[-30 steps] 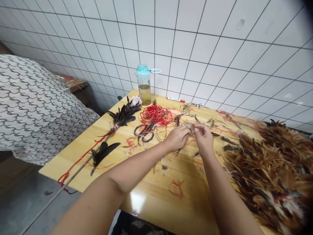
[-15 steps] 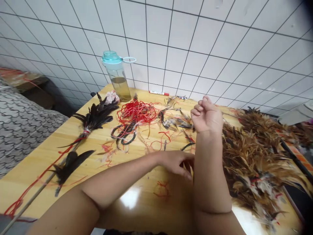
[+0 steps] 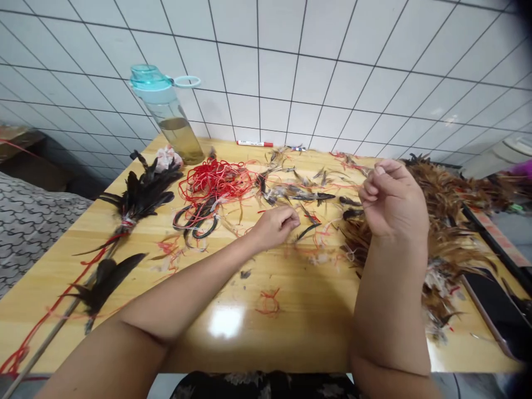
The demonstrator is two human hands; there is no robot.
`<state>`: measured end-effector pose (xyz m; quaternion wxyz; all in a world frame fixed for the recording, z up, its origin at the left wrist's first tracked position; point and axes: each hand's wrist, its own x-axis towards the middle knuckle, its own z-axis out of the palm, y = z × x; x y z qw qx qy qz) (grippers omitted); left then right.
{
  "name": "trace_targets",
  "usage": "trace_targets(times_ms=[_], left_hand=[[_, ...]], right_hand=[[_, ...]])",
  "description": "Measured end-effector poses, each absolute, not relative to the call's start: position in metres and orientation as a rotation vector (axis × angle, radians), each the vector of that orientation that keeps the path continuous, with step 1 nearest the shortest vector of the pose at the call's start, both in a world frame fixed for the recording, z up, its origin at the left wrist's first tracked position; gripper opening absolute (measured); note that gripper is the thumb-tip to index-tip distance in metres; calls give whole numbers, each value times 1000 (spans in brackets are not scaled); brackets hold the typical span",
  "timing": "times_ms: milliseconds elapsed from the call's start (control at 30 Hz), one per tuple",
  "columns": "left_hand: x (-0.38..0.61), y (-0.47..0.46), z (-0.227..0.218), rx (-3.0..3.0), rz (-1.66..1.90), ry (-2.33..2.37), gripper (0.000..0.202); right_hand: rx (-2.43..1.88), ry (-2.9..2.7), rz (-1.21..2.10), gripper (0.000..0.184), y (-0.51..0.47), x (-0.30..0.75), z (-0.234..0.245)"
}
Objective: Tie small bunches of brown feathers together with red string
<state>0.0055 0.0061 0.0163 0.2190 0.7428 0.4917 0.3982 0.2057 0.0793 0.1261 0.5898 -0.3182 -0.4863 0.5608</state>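
My left hand (image 3: 276, 227) is closed, its fingers curled in, over the middle of the table near loose feathers (image 3: 313, 195). My right hand (image 3: 394, 197) is raised higher, in front of a heap of brown feathers (image 3: 443, 221), with thumb and fingers pinched together. I cannot make out anything in either hand. Left of my left hand lie a tangle of red string (image 3: 216, 180) and dark-handled scissors (image 3: 203, 219) partly covered by string. A bunch of black feathers (image 3: 139, 191) is bound to a thin stick (image 3: 62, 321), with a separate black feather piece (image 3: 106, 282) beside it.
A water bottle with a turquoise lid (image 3: 170, 119) stands at the back left by crumpled tissue (image 3: 167, 159). Along the tiled wall (image 3: 278, 77) lies a red-capped marker (image 3: 254, 144). A phone (image 3: 494, 310) rests at the right edge. String scraps (image 3: 269, 303) lie near the front.
My left hand has moved up and left, its fingers now curled closed. My right hand has shifted right and its fist has loosened into a pinch. The view has shifted too.
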Motion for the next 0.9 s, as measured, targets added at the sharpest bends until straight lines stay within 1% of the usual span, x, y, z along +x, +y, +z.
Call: trace_targets(times_ms=[67, 133, 300, 433, 500, 600, 633, 800, 900], left_hand=[[9, 3, 14, 2210, 1127, 1290, 15], [11, 1, 12, 2309, 1115, 1264, 19], [13, -4, 9, 2329, 939, 1277, 20], [21, -10, 17, 2386, 903, 1245, 21], [23, -10, 27, 2464, 820, 1247, 23], [12, 4, 43, 2509, 681, 1455, 23], [4, 13, 48, 2468, 695, 1574, 22], [-41, 57, 55, 2270, 557, 2140, 19], [-44, 73, 43, 2246, 435, 2168, 21]], right_hand=[[-733, -1204, 1254, 16, 75, 209, 131], [-739, -1273, 1199, 14, 69, 210, 139], [-728, -1297, 1137, 11, 55, 206, 156], [-769, -1448, 1071, 4, 52, 211, 160], [-800, -1572, 1019, 6, 54, 217, 160], [-869, -1782, 899, 16, 58, 225, 159], [-892, -1851, 870, 17, 59, 227, 159], [-961, -2164, 844, 15, 67, 234, 149], [-1039, -2273, 753, 15, 72, 237, 141]])
